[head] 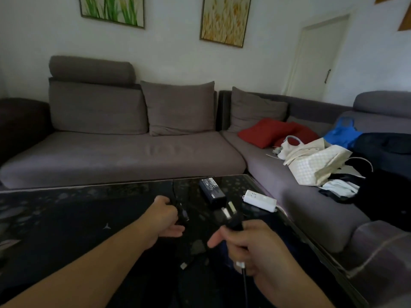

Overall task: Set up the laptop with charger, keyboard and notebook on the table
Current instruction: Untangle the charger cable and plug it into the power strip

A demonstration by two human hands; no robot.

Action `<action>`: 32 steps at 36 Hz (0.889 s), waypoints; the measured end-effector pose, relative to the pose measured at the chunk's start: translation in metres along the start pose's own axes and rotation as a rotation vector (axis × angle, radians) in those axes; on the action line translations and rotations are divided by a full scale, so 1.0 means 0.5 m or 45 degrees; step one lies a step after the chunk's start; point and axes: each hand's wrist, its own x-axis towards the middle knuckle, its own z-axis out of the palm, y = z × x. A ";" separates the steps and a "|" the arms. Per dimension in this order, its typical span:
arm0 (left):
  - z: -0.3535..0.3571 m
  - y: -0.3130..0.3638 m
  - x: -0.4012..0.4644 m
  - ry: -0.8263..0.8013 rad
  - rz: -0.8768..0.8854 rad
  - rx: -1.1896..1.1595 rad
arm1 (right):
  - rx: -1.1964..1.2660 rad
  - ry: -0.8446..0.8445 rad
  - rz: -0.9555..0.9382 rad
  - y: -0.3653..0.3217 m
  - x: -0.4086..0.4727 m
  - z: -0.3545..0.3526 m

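Two hands, both bare-armed. One right hand [249, 247], nearest, fingers curled tight around one black wall plug [231, 218], its metal prongs pointing up and away; one black cable [244, 283] drops from under this hand toward the viewer. One left hand [165, 215], slightly farther and to the left of the right hand, closed on a black stretch of charger cord [181, 211] that is hard to trace against the dark surface. One black charger brick [211, 188], label side up, lies flat just beyond both hands, in the gap between them and nearer the right. One white power strip [260, 200] lies beyond the right hand, to the right of the brick and apart from it, close to the table's right edge. One small grey connector [183, 266] lies on the surface below and between the hands. Surface: one dark glossy table [77, 218] with a faint flower pattern. Beyond the table: one grey corner sofa [133, 152] with two red cushions [275, 133], one white bag [315, 161], one blue bag [342, 134] and dark clothing on its right wing. Far wall white, carrying two framed plant pictures [224, 18]; one white door [318, 56] at far right.
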 end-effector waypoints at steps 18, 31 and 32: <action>0.013 0.025 0.061 -0.198 0.142 -0.112 | 0.325 0.773 -0.304 0.049 0.071 -0.136; 0.030 0.090 -0.051 0.209 0.995 0.654 | -0.146 1.073 -0.570 0.022 0.063 -0.102; 0.035 0.097 -0.057 0.215 1.057 0.777 | -0.273 1.091 -0.615 0.019 0.060 -0.096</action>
